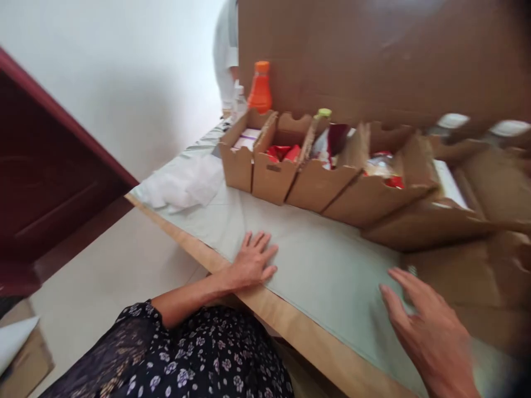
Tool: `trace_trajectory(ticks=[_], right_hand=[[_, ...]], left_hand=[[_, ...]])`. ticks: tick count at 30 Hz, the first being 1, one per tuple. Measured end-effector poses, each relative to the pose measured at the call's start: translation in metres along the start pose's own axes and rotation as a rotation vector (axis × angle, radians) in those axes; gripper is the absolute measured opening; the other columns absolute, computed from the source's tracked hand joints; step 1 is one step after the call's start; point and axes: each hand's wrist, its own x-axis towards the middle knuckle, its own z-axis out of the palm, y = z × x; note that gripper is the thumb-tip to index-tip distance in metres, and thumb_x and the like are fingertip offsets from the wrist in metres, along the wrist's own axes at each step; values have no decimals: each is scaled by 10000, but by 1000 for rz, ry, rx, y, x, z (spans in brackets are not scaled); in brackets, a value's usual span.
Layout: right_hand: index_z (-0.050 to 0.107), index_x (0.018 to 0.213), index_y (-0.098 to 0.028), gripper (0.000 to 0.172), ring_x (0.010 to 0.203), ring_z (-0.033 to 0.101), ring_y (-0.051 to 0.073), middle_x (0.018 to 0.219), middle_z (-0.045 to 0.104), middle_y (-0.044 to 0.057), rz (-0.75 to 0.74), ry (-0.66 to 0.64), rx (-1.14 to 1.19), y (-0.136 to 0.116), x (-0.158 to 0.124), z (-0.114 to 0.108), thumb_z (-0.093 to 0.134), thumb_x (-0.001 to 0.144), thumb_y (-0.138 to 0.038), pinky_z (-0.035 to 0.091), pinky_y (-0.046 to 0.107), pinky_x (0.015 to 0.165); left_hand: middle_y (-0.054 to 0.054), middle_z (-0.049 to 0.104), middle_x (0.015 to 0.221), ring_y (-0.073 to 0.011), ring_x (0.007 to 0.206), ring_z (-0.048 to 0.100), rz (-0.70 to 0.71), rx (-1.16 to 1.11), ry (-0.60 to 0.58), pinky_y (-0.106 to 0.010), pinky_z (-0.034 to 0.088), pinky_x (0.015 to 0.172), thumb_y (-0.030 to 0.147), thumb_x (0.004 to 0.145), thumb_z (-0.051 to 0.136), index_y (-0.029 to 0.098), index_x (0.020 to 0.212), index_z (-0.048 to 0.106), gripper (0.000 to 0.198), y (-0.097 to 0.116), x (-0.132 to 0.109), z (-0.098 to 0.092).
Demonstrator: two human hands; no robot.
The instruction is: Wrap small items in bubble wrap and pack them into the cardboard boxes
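My left hand (251,261) lies flat on the pale cloth covering the table (307,237), close to the wooden front edge, with its fingers spread. To the right, my right hand (427,326) is held over the table with thumb and fingers apart, slightly blurred, and nothing shows in it. It is nearest to a low cardboard box (452,273) on the right side. Beyond both hands stands a row of open cardboard bins (271,179). In them I see a white box (450,182), a red packet (284,153) and other wrapped packets (380,166).
Crumpled white plastic (186,182) lies at the table's left end. Behind the bins stand an orange bottle (260,91), a clear bottle (239,102) and white-lidded jars (453,121), before a tall brown board (373,61). A person (226,55) is partly visible behind it.
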Motion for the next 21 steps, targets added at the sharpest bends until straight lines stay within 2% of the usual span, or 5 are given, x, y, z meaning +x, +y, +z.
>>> trace_trajectory(ticks=[5,8,10,15,21], right_hand=[[718,1116,-225,529,1074,699,385,1261,729,145,15,-127,-22,-28,-25,28,327,977,-553,552,565,858],[717,1178,-181,587,1120,684,401,1336,697,164,85,-141,-92,-41,-37,38,279,990,-525,546,574,841],[713,1195,-170,594,1142,680,397,1353,688,166,97,-137,-92,-44,-39,38,281,989,-522,543,568,857],[724,1164,-191,603,1138,685,395,1329,704,152,116,-140,-79,-39,-37,37,292,967,-563,546,564,845],[736,1124,-176,611,1171,671,430,1326,705,166,140,-139,-74,-30,-35,44,320,943,-585,542,609,891]], left_hand=[[-203,406,1641,-386,1563,305,169,-159,-70,-614,171,1282,440,938,632,176,1448,573,577,8,-52,-2],[-128,604,1501,-318,1471,475,315,-387,-116,-540,281,1266,407,941,629,230,1305,687,410,-18,-70,-22],[-106,723,1328,-279,1315,619,146,-541,52,-488,419,1184,365,941,607,230,1202,732,319,-50,-70,-42],[-100,779,978,-210,843,742,-589,-965,647,-338,591,776,331,831,641,127,1233,675,452,-132,-55,-82],[-22,748,805,-126,620,686,-671,-1292,812,-236,533,612,217,786,632,0,1566,263,890,-158,-32,-88]])
